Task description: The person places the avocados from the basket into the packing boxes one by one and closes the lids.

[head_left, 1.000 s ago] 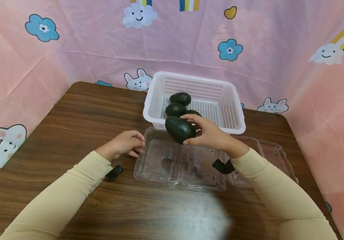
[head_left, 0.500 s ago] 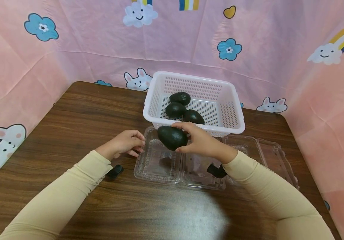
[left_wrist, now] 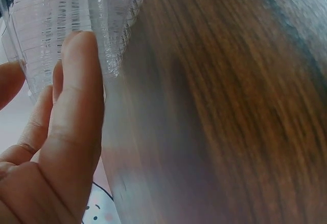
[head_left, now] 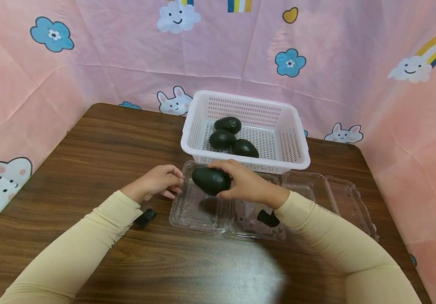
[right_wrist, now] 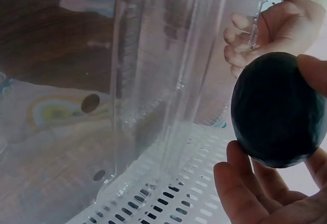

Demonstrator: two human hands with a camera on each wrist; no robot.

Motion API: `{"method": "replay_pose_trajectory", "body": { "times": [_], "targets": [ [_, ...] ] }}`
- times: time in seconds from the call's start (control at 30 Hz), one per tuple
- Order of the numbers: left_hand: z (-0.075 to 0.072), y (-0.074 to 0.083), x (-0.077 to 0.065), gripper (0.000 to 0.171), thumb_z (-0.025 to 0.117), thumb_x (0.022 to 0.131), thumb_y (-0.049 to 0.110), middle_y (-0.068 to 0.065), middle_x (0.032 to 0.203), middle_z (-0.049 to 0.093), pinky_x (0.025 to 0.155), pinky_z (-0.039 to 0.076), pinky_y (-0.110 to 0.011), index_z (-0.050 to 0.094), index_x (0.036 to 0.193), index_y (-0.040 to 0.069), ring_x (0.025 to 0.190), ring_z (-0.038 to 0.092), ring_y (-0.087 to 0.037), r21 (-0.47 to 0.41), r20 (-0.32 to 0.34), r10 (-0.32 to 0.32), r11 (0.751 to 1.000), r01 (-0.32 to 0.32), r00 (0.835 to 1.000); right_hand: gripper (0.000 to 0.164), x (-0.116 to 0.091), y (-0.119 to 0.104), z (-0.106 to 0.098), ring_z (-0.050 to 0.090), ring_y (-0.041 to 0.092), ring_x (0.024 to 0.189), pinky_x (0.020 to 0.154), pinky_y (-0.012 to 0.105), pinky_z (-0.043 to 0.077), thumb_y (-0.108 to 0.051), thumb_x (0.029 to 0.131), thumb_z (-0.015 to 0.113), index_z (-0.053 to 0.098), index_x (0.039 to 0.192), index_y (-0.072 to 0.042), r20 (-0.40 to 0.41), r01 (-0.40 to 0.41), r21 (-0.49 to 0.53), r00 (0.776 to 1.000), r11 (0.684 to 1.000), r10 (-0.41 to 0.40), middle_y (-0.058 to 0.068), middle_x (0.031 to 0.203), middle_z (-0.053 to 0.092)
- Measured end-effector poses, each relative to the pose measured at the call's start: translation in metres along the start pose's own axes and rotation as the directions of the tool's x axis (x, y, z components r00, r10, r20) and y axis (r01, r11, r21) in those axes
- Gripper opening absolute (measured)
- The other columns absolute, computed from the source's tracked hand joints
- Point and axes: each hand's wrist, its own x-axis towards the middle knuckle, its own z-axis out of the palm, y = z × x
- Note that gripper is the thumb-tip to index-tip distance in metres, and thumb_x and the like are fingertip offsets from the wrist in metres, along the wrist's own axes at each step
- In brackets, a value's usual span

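In the head view my right hand (head_left: 246, 183) grips a dark green avocado (head_left: 211, 180), fingers on top and thumb below. The avocado is above the left half of an open clear plastic clamshell container (head_left: 196, 221). My left hand (head_left: 161, 182) is at that container's left edge, its fingers loosely bent. In the left wrist view the fingers (left_wrist: 76, 96) lie fairly straight against the clear wall; whether they press on it I cannot tell. Several fingers and the thumb surround the avocado (right_wrist: 278, 111) in the right wrist view.
Behind the container stands a white perforated basket (head_left: 291, 109) with three avocados (head_left: 222, 139) in its left part. A second clear container (head_left: 348, 198) lies open at the right, partly behind the right sleeve. Patterned pink cloth (head_left: 126, 42) borders the wooden table (head_left: 126, 139).
My right hand has carried the avocado left and toward me, from the basket's front rim to over the container's left half. The left hand has stayed put.
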Motion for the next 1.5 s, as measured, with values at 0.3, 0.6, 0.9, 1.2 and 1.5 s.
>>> {"method": "replay_pose_trajectory", "body": {
  "times": [0.3, 0.6, 0.9, 1.2, 1.5],
  "targets": [
    [0.000, 0.000, -0.001, 0.027, 0.048, 0.090, 0.009, -0.020, 0.103, 0.054, 0.067, 0.053, -0.037, 0.044, 0.111, -0.007, 0.081, 0.061, -0.021, 0.001, -0.001, 0.000, 1.000, 0.000, 1.000, 0.072, 0.003, -0.002, 0.007, 0.048, 0.020, 0.106, 0.085, 0.036, 0.043, -0.022, 0.069, 0.076, 0.042, 0.132, -0.022, 0.007, -0.017, -0.076, 1.000, 0.997, 0.018, 0.009, 0.127, 0.043],
    [-0.001, -0.001, -0.001, 0.026, 0.048, 0.090, 0.009, -0.021, 0.107, 0.054, 0.067, 0.053, -0.037, 0.044, 0.111, -0.007, 0.082, 0.062, -0.022, 0.013, -0.002, 0.005, 1.000, -0.005, 1.000, 0.072, 0.008, 0.000, 0.012, 0.050, 0.019, 0.101, 0.083, 0.035, 0.044, -0.023, 0.068, 0.076, 0.042, 0.132, -0.025, 0.002, -0.019, -0.129, 1.000, 0.991, 0.020, 0.006, 0.124, 0.044],
    [-0.001, -0.001, -0.001, 0.026, 0.048, 0.090, 0.009, -0.021, 0.106, 0.054, 0.068, 0.053, -0.037, 0.044, 0.111, -0.007, 0.081, 0.062, -0.021, 0.018, 0.000, 0.005, 1.000, -0.005, 1.000, 0.070, 0.013, 0.001, 0.016, 0.051, 0.018, 0.095, 0.080, 0.033, 0.044, -0.024, 0.069, 0.075, 0.043, 0.131, -0.026, 0.016, -0.007, -0.166, 1.000, 0.986, 0.010, 0.007, 0.120, 0.044],
    [0.001, -0.001, 0.000, 0.026, 0.048, 0.090, 0.008, -0.021, 0.105, 0.055, 0.068, 0.053, -0.038, 0.045, 0.111, -0.007, 0.081, 0.061, -0.021, 0.022, -0.004, 0.013, 1.000, -0.012, 1.000, 0.070, 0.019, 0.006, 0.020, 0.050, 0.016, 0.096, 0.079, 0.031, 0.043, -0.025, 0.070, 0.074, 0.041, 0.132, -0.026, 0.030, -0.008, -0.236, 0.999, 0.972, 0.016, 0.005, 0.121, 0.044],
    [0.002, -0.002, 0.007, 0.026, 0.048, 0.089, 0.008, -0.021, 0.104, 0.055, 0.067, 0.053, -0.038, 0.045, 0.110, -0.007, 0.079, 0.061, -0.020, 0.015, -0.017, 0.022, 1.000, -0.022, 1.000, 0.070, 0.022, 0.012, 0.024, 0.049, 0.016, 0.102, 0.083, 0.031, 0.043, -0.025, 0.072, 0.074, 0.041, 0.133, -0.024, 0.058, 0.031, -0.315, 0.998, 0.949, -0.013, 0.003, 0.121, 0.045]
  ]
}}
